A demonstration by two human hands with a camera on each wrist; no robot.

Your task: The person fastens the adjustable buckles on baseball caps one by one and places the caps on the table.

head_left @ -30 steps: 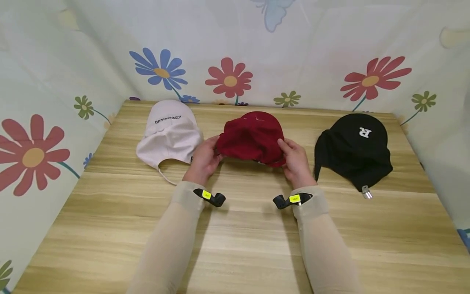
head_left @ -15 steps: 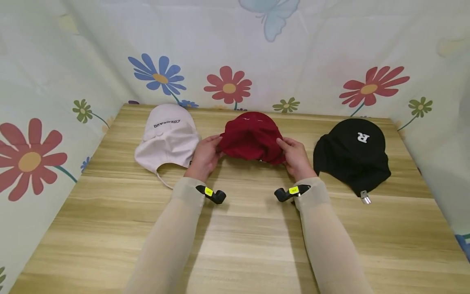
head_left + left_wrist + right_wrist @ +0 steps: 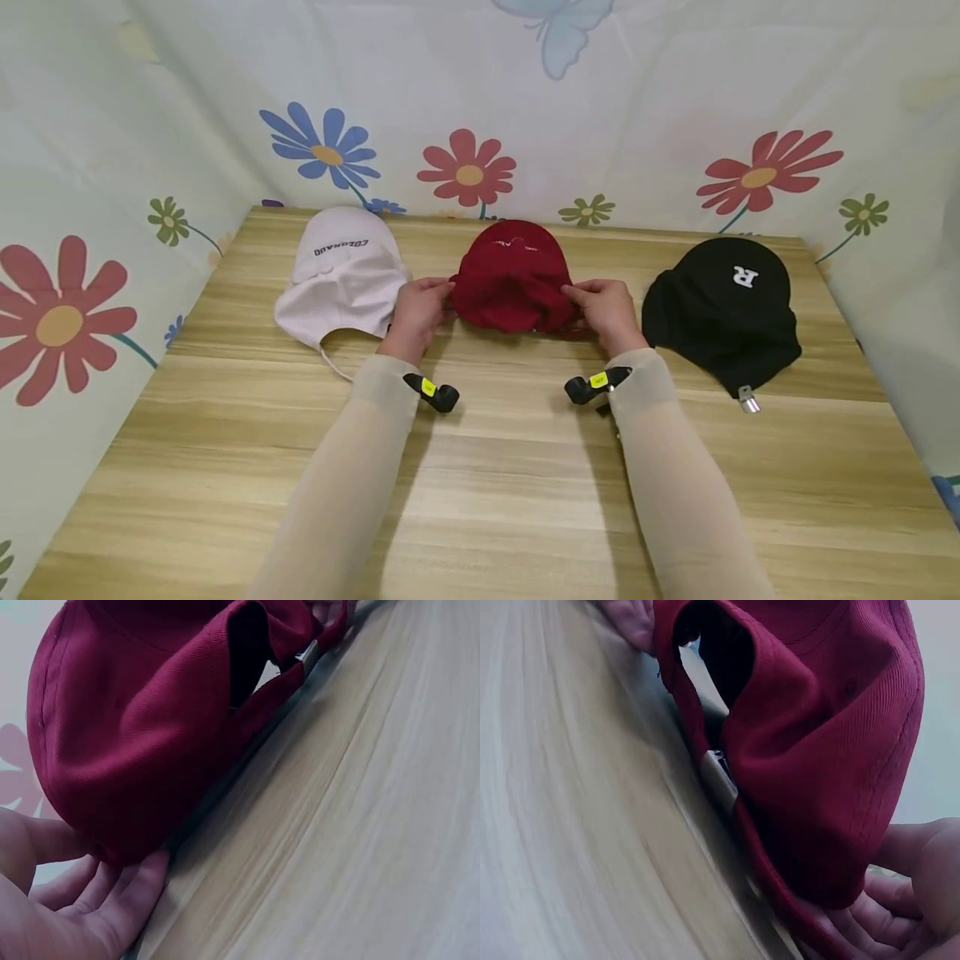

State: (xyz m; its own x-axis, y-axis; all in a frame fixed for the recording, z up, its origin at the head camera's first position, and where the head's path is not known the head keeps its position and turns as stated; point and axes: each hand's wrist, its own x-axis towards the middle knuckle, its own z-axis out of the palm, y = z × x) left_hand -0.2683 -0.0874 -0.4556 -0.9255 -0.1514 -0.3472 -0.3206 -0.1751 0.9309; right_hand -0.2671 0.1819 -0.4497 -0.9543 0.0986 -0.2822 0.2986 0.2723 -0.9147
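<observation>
Between the two hands is a dark red cap point(image 3: 513, 279), its crown slumped and its back toward the person. My left hand point(image 3: 418, 315) pinches its left side, thumb above and fingers beneath, as the left wrist view shows. On the opposite side my right hand point(image 3: 606, 312) pinches the cap's edge in the same way. The back strap with its metal buckle point(image 3: 720, 780) shows in the right wrist view, low over the wooden table point(image 3: 495, 500). White lettering on the cap's front is too small to read.
A pale pink cap point(image 3: 348, 283) lettered COLORADO lies left of the left hand. To the right lies a black cap point(image 3: 723, 308) with a white R and a metal clasp point(image 3: 748, 400) on its strap. A flowered cloth point(image 3: 637, 100) hangs behind the table.
Both hands have kept hold of the red cap while it was shifted slightly back and settled. Its crown looks a little rounder now. The other two caps have stayed put.
</observation>
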